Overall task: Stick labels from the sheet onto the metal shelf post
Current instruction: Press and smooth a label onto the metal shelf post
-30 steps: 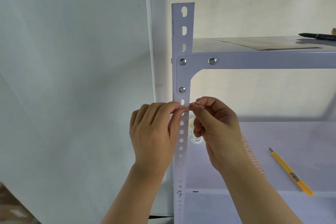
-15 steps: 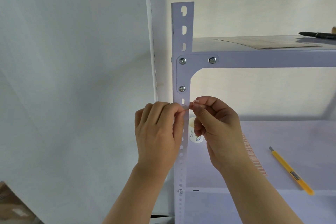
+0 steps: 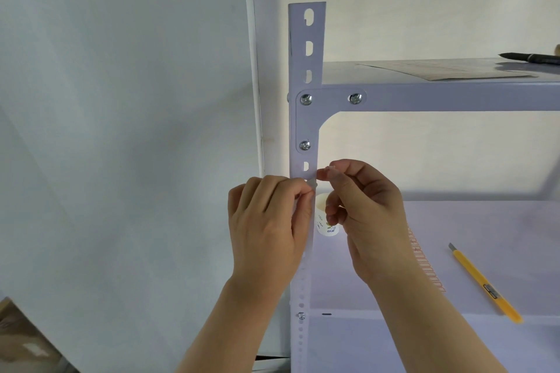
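Observation:
The pale lilac metal shelf post [image 3: 306, 48] runs upright through the middle of the view, with slots and round holes. My left hand [image 3: 268, 227] and my right hand [image 3: 366, 221] meet at the post just below its lowest bolt. Between their fingertips is a small, nearly clear label [image 3: 312, 182], pinched against the post's front face; its edges are hard to make out. The label sheet [image 3: 424, 260], printed with orange marks, lies on the lower shelf, mostly hidden behind my right wrist.
A yellow utility knife [image 3: 481, 281] lies on the lower shelf at the right. A small white cup [image 3: 325, 218] stands behind the post. On the top shelf lie a flat paper [image 3: 448, 70] and a black pen [image 3: 530, 57]. A white wall fills the left.
My left hand has shifted slightly right and closer to the post. The right hand stays pinched at the same spot on the post.

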